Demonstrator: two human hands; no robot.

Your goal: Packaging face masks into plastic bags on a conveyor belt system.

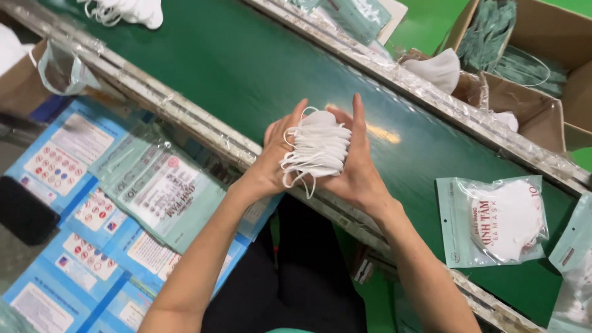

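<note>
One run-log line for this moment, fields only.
left hand: holds stack | right hand: holds stack | stack of white fabric face masks: above green conveyor belt

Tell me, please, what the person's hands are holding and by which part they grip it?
Both hands, left and right, hold a stack of white face masks, pressed between the palms at its two ends, ear loops dangling below.
</note>
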